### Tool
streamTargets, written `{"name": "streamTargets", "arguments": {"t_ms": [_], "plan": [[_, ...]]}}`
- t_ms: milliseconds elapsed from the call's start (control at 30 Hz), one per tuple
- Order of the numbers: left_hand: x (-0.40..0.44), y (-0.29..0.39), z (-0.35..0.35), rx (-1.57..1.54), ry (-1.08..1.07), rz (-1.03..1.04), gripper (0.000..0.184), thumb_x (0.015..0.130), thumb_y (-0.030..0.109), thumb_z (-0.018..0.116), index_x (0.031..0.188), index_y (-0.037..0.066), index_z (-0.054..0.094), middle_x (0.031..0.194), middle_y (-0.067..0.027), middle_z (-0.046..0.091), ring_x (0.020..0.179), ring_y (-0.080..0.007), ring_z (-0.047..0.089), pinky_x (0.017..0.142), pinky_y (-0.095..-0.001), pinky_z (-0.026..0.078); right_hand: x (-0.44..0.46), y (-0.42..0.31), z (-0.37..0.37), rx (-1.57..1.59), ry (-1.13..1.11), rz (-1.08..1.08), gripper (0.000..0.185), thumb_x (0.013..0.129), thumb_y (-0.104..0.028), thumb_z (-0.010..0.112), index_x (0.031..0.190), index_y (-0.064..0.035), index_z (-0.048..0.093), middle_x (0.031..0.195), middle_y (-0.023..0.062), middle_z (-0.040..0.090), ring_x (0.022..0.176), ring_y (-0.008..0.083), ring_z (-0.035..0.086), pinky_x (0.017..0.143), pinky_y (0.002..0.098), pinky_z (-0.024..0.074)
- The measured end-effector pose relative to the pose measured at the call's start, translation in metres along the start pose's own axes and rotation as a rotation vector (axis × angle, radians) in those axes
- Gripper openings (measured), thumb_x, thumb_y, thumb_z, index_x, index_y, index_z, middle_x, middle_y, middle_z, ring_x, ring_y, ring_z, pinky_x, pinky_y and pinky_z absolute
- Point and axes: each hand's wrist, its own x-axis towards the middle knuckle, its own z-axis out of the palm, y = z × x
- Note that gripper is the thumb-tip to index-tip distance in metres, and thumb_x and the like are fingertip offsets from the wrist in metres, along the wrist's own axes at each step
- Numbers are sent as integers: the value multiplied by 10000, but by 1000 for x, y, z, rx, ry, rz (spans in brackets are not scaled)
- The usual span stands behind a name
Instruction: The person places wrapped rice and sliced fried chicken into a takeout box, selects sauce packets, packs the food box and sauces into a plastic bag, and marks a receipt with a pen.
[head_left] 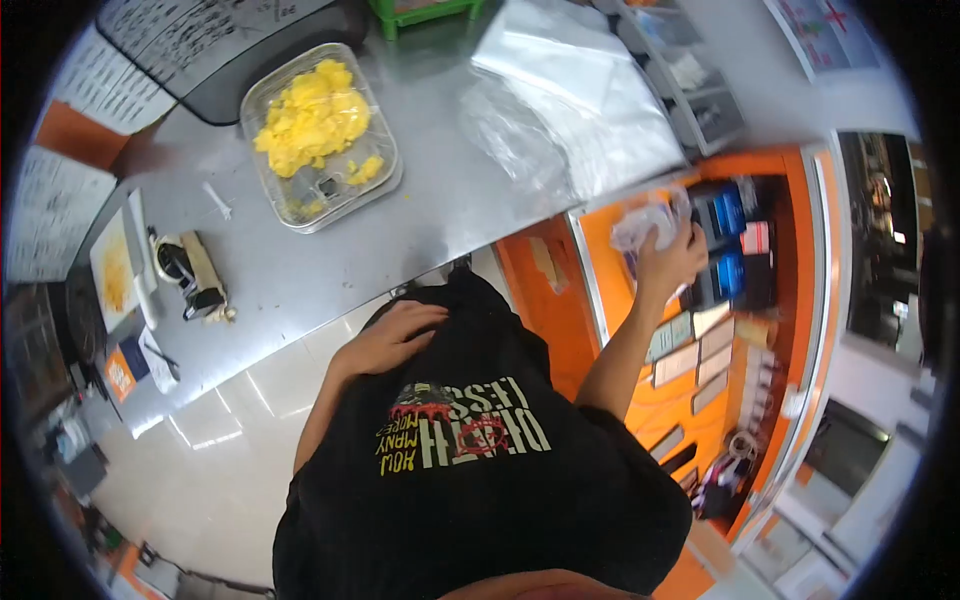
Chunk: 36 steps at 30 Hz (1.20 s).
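Clock positions from the middle of my view. My right hand (672, 262) is at 2-3 o'clock, over the orange shelf unit (612, 222). Its fingers are bent at a crumpled clear plastic bag (645, 224), task item, same spot; can't tell if they're clamped on it or just touching. Blue-and-black items (728, 274) sit just beyond that hand, at 3 o'clock. My left hand (398, 332) is near center, toward 9 o'clock: released, fingers loosely extended, palm down on my black shirt (470, 510), nothing visible in it.

Metal table (290, 265) runs from 9 to 1 o'clock. On it: clear container (388, 165) at 10-11 with yellow food (318, 112) inside; flat stack of plastic sheets (590, 110) at 1; green basket (428, 14) near 12, cut off by the frame. Black-and-tan object (188, 275) at 9, too unclear to name; stained white board (116, 270) farther out, same direction. Gray organizer (690, 75) at 1-2, beyond the sheets.
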Motion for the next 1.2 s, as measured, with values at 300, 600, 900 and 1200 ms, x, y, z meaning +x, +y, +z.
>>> {"name": "streamTargets", "arguments": {"t_ms": [300,600,900,1200], "plan": [[32,12,25,-95,-4,-37,348,1004,154,557,1313,-3,593,1474,-125,521,1397,-305,403,1169,-407,326,62,-144,48,927,-317,-275,153,864,-86,723,1008,-38,748,917,144,732,814,307,695,759,387,539],[43,28,54,-222,349,-145,315,1009,222,601,1227,-2,636,1294,-125,630,1222,-294,569,1046,-388,451,62,-312,46,1331,-597,-756,124,822,-130,760,920,-55,755,848,117,746,771,265,716,719,385,549],[-4,33,67,-512,809,-291,337,1040,207,562,1321,24,592,1298,-99,634,1210,-211,577,1039,-332,442,115,-453,142,1080,-174,-345,163,800,-111,665,927,-67,757,966,193,725,893,394,690,825,462,547],[-65,4,-14,-579,836,-330,373,1048,211,564,1376,35,557,1323,-90,615,1221,-194,560,1040,-340,446,195,-548,261,815,-315,-351,549,846,-481,677,1205,-67,678,1233,284,641,1162,429,610,1007,509,486]]}}
